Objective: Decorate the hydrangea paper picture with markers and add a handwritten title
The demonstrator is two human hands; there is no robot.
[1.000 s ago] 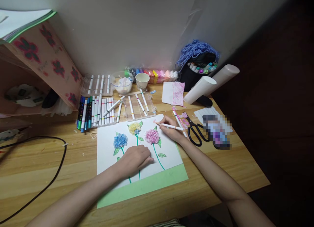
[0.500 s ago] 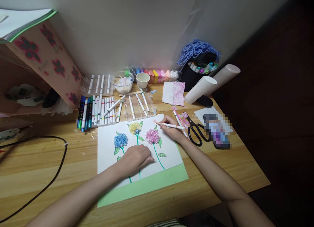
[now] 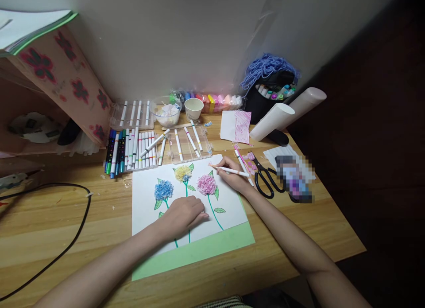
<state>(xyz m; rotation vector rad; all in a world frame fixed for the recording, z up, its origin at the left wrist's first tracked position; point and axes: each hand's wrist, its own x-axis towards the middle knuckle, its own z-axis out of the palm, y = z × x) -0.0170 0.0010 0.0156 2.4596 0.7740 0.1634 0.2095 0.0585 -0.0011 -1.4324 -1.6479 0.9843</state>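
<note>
My right hand [image 3: 233, 175] is closed around a white marker [image 3: 232, 170] with an orange band. The marker's tip meets the upper right of a white sheet [image 3: 146, 224], beside a small orange drawn mark. My left hand [image 3: 185, 215] lies on the lower middle of the sheet, holding nothing, thumb apart and fingers slightly bent. A blue flower [image 3: 164, 190], a yellow flower [image 3: 183, 173] and a pink flower [image 3: 206, 185] of textured bits stand on drawn green stems, partly covered by my left hand. Green paper [image 3: 199, 255] lies under the sheet.
Several markers [image 3: 142, 144] and a clear marker case [image 3: 189, 155] lie behind the sheet. To the right are black-handled scissors [image 3: 264, 177] and a blurred-out object [image 3: 294, 177]. A paper cup [image 3: 193, 108] and a clear bowl [image 3: 166, 117] stand by the wall. A black cable [image 3: 86, 210] curves at left.
The small orange mark at the marker's tip looks slightly altered. Both hands stay in nearly the same place.
</note>
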